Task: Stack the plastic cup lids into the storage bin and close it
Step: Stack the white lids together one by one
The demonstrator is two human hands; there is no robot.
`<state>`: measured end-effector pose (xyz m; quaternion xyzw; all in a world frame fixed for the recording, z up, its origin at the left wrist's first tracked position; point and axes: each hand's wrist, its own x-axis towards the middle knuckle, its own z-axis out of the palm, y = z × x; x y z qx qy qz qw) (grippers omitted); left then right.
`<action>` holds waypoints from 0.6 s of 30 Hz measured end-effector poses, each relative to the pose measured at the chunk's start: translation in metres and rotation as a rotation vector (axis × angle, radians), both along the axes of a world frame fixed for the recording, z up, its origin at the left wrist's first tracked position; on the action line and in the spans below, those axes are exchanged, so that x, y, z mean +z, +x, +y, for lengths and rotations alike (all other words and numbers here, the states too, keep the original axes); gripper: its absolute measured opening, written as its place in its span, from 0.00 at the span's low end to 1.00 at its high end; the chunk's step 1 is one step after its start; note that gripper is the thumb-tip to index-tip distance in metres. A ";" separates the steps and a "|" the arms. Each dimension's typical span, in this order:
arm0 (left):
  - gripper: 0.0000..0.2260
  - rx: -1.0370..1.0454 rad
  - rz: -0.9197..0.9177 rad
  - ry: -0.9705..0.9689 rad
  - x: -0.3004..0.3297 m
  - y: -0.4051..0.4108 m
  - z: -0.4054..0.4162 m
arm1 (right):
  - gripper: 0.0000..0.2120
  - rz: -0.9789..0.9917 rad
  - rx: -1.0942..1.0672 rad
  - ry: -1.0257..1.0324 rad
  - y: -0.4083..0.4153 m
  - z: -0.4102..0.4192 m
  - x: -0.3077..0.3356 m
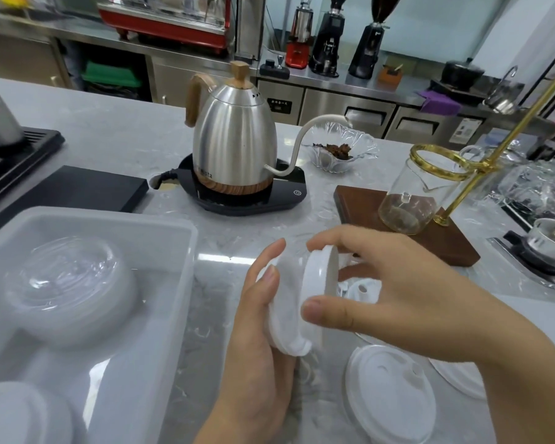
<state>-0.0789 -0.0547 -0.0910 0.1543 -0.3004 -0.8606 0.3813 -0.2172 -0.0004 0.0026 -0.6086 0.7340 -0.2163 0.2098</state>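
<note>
Both hands hold white plastic cup lids above the counter, just right of the translucent storage bin point(186, 251). My left hand point(257, 341) grips a white lid point(285, 312) from the left and below. My right hand point(398, 296) pinches a second white lid point(318, 283) by its rim, held on edge against the first. Inside the bin sits a stack of clear dome lids point(71, 280) and a white stack point(20, 415) at the near corner. More white lids lie on the counter: one at lower right point(394, 398), others partly hidden under my right arm point(364, 291).
A steel gooseneck kettle point(234, 139) stands on a black base behind the hands. A wooden pour-over stand point(407, 225) with a glass carafe point(407, 193) is at right, a glass dish point(340, 152) behind it. A black tray point(87, 187) lies past the bin.
</note>
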 end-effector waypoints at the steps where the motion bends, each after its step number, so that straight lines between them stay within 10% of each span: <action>1: 0.21 -0.005 0.006 -0.005 0.000 0.000 0.000 | 0.39 0.006 0.030 0.031 0.002 0.001 0.000; 18: 0.28 -0.051 0.116 0.190 -0.008 -0.002 -0.001 | 0.37 0.304 0.103 0.060 0.040 -0.022 -0.039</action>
